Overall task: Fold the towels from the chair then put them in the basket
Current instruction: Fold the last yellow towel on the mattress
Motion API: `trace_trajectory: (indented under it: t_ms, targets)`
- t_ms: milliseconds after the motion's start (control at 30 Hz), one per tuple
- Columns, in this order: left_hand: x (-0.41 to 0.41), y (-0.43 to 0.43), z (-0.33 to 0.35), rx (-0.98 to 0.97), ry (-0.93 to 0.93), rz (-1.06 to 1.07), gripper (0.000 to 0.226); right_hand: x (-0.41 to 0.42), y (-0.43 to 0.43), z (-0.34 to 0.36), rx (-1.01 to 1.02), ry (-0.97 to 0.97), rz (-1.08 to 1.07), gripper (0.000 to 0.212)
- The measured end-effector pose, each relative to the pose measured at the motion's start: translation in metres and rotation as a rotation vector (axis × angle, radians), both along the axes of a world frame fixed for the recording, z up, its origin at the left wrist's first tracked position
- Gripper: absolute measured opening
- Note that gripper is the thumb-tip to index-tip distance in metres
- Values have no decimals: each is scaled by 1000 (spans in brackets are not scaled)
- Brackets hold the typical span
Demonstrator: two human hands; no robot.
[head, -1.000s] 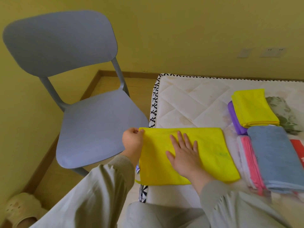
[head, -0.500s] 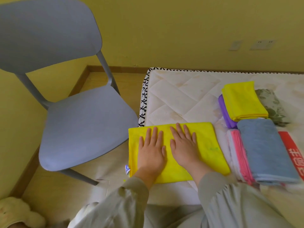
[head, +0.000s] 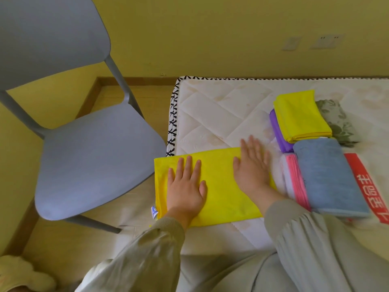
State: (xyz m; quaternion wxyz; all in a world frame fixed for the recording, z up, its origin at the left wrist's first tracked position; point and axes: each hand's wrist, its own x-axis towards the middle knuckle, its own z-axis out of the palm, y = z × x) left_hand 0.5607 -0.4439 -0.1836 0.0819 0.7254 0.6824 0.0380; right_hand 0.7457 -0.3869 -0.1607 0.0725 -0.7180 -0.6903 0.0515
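Head view, hands first: what do we see them doing?

We see both lying flat, palms down, fingers straight and slightly spread. The left hand (head: pixel 186 190) presses on the left part of the long yellow towel (head: pixel 223 186); the right hand (head: pixel 252 169) presses on its right end, and its fingertips reach past the far edge onto the mattress (head: pixel 210 114). Neither hand grips anything.

And where do we place that towel?

We place it on the near left corner of the mattress, folded into a long strip running left to right. Its left end sticks out over the mattress edge toward the chair (head: pixel 94 148), and a small label (head: pixel 154 211) shows at its near left corner.

What do we find further out on the right?

We find folded pieces just beside the right hand. A pink towel (head: pixel 294 180) lies nearest, with a blue towel (head: pixel 328 175) partly over it. Farther back, a folded yellow towel (head: pixel 301 114) sits on a purple towel (head: pixel 277 131). A floral cloth (head: pixel 336 121) lies behind these, and a red cloth (head: pixel 366 186) with white characters shows at the blue towel's right side.

And on the left?

We see the grey chair standing on the floor close to the mattress, its seat bare. A pale slipper (head: pixel 23 275) sits at the near left corner.
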Motion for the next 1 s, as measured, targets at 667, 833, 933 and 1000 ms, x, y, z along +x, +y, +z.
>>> trace_trajectory:
  t_ms: [667, 833, 933, 1000]
  targets:
    - [0, 0, -3, 28, 5, -9, 61, 34, -3, -8, -211, -54, -69, 67]
    - [1, 1, -3, 28, 7, -5, 61, 27, 6, 11, -103, 104, -238, 71]
    - [1, 1, -4, 24, 17, -2, 61, 30, 8, 12, -182, 300, -401, 59]
    - [1, 1, -4, 24, 19, -2, 61, 33, 8, 12, -196, 345, -455, 58]
